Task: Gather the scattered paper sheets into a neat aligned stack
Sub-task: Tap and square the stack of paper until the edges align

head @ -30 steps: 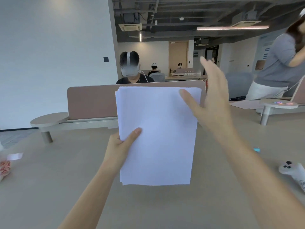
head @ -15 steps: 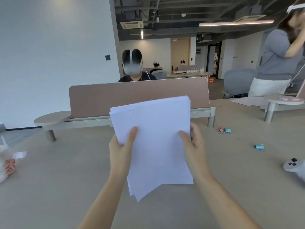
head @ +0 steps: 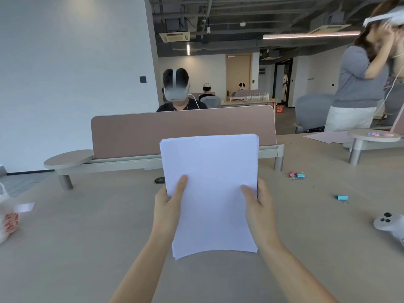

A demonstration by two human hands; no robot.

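A stack of white paper sheets is held upright above the beige table, its sheets nearly aligned, with slight offsets showing at the top right corner and the bottom left. My left hand grips the stack's left edge, thumb on the front. My right hand grips the right edge the same way. The stack's lower edge curves and hangs above the table surface.
Binder clips lie at the right: a pink and blue pair and a blue one. A white controller is at the right edge, a plastic bag at the left. A pink divider stands behind; people beyond it.
My right hand came down from the air and took the stack's right edge. The tilted stack has turned upright and squarer between both hands.
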